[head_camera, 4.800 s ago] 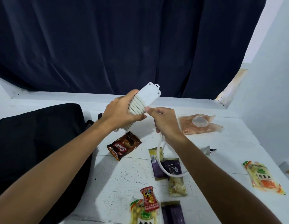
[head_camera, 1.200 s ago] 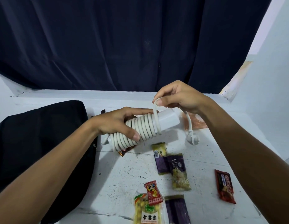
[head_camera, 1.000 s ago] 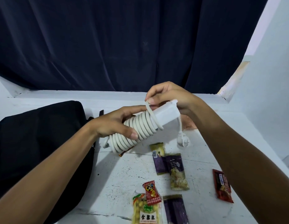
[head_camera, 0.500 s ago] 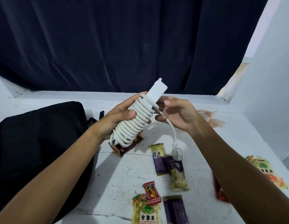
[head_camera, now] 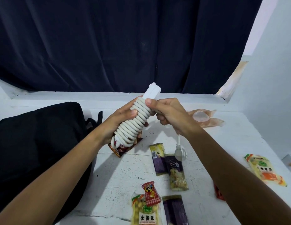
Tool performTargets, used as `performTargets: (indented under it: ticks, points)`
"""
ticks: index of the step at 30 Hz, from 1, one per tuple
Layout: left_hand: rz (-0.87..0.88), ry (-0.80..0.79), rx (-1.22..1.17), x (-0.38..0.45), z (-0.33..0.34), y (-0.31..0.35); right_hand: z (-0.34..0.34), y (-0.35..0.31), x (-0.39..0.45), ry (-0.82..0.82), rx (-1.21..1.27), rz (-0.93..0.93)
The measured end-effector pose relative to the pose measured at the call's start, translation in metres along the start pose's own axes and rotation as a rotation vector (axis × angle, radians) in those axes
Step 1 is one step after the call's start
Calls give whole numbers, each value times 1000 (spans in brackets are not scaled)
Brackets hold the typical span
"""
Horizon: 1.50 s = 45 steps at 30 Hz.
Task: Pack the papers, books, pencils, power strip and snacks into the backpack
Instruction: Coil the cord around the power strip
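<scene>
Several snack packets [head_camera: 177,174] lie nearest on the white table [head_camera: 118,181]. Above them, plug [head_camera: 180,152] dangles below right hand [head_camera: 170,118], whose curled fingers pinch the cord. Left hand [head_camera: 121,120] wraps around the cord-wound power strip [head_camera: 138,119], held tilted between both hands, off the table. Black backpack [head_camera: 37,143] lies left; dark curtain [head_camera: 125,43] behind.

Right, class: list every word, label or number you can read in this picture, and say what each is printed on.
"LAYER CAKE": purple snack wrapper.
Three Chinese characters: yellow snack pack, and again on the pack at right.
Barcode digits on the yellow-and-purple wrapper: too small.
Brown packet: lettering hidden by the cord.
</scene>
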State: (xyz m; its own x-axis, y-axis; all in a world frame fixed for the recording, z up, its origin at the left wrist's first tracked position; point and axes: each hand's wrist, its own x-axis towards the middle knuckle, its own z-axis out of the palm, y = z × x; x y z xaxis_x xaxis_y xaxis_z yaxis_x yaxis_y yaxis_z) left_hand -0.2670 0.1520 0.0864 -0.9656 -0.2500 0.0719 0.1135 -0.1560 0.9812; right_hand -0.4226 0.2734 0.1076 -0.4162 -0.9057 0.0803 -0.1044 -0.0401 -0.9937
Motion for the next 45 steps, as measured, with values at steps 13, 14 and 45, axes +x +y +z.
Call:
performTargets:
  ticks: [13, 14, 45]
  points:
    - [-78, 210, 381, 8, -24, 1, -3, 5, -22, -61, -519, 153]
    - [-85, 196, 405, 9, -24, -1, -4, 5, -24, -71, -422, 155]
    - [-361, -201, 216, -1, -4, -13, -22, 5, 5, -133, -286, 14]
